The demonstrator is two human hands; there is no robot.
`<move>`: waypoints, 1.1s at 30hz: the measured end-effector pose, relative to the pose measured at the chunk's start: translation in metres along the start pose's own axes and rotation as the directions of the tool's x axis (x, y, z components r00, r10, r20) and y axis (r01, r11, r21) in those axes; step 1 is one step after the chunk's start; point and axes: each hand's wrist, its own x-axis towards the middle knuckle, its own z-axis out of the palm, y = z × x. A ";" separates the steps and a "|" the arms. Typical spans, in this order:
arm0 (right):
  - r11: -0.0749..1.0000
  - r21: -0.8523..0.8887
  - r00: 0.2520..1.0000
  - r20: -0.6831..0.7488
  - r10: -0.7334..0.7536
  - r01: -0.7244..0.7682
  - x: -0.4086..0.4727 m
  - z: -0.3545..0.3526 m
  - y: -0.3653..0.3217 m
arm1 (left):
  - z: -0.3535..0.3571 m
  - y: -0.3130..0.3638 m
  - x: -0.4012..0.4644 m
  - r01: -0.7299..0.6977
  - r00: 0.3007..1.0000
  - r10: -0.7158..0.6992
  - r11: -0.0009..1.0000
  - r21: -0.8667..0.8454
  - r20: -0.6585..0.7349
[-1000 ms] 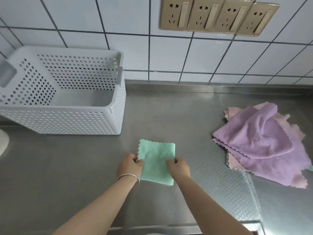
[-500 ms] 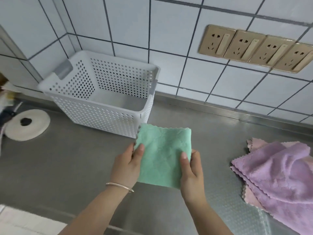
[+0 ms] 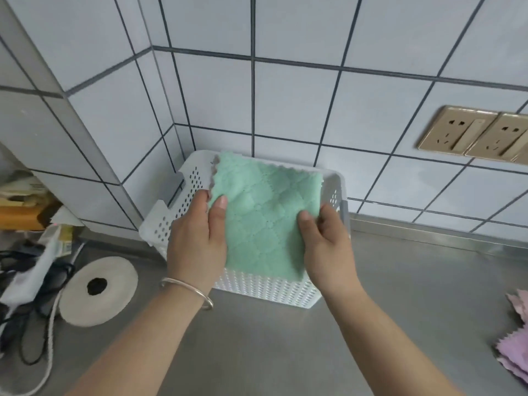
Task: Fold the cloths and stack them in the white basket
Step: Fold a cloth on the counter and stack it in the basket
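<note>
Folded green cloth held flat over the white basket, left hand and right hand each pinching a side edge, thumbs on top. Basket sits at the back left corner of the steel counter, against the white tiled wall. Gold sockets on the wall at right. Purple cloths at the counter's right edge. White disc and cables at the left edge.

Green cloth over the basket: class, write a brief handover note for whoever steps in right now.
Left hand and right hand each pinch a side of the folded green microfibre cloth, held flat above the white perforated plastic basket.
Done: the green cloth is folded.
Left: lower it into the basket, then fold and stack the purple and pink cloths lying at the right edge of the steel counter.
</note>
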 end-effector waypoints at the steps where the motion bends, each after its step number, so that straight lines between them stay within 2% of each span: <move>1: 0.999 -0.034 0.999 0.029 0.030 -0.029 0.018 0.007 -0.003 | -0.001 -0.008 0.018 -0.015 1.000 0.015 1.000 0.021 0.018; 3: 0.984 -0.154 0.992 0.073 0.099 -0.087 0.058 0.019 -0.004 | 0.003 -0.027 0.053 0.000 0.994 -0.010 0.996 0.087 0.109; 5: 0.934 -0.324 0.977 0.091 0.191 -0.152 0.095 0.029 0.000 | 0.019 -0.051 0.084 0.042 0.956 -0.103 0.974 0.222 0.274; 7: 0.844 -0.495 0.948 0.113 0.297 -0.206 0.126 0.042 0.015 | 0.041 -0.078 0.108 0.020 0.874 -0.212 0.914 0.405 0.437; 10: 0.656 -0.719 0.869 0.152 0.472 -0.230 0.161 0.064 0.053 | 0.079 -0.118 0.128 -0.080 0.762 -0.313 0.824 0.561 0.567; 14: 0.517 -0.788 0.739 0.121 0.663 -0.335 0.186 0.084 0.093 | 0.115 -0.151 0.137 -0.237 0.660 -0.431 0.658 0.715 0.615; 17: 0.509 -0.742 0.655 0.125 0.745 -0.436 0.200 0.095 0.116 | 0.132 -0.166 0.142 -0.390 0.567 -0.508 0.528 0.755 0.648; 20: 0.493 -0.732 0.612 0.133 0.780 -0.470 0.211 0.106 0.138 | 0.145 -0.172 0.145 -0.528 0.497 -0.532 0.441 0.726 0.685; 23: 0.460 -0.738 0.591 0.103 0.800 -0.494 0.218 0.117 0.153 | 0.151 -0.174 0.146 -0.598 0.440 -0.587 0.373 0.710 0.679; 28: 0.424 -0.763 0.581 0.079 0.810 -0.487 0.224 0.127 0.165 | 0.168 -0.187 0.144 -0.590 0.382 -0.681 0.341 0.732 0.625; 30: 0.395 -0.784 0.568 0.066 0.820 -0.480 0.227 0.129 0.168 | 0.171 -0.192 0.144 -0.568 0.402 -0.669 0.354 0.743 0.626; 33: 0.370 -0.844 0.578 0.088 0.811 -0.389 0.226 0.134 0.172 | 0.173 -0.196 0.142 -0.555 0.415 -0.675 0.343 0.758 0.610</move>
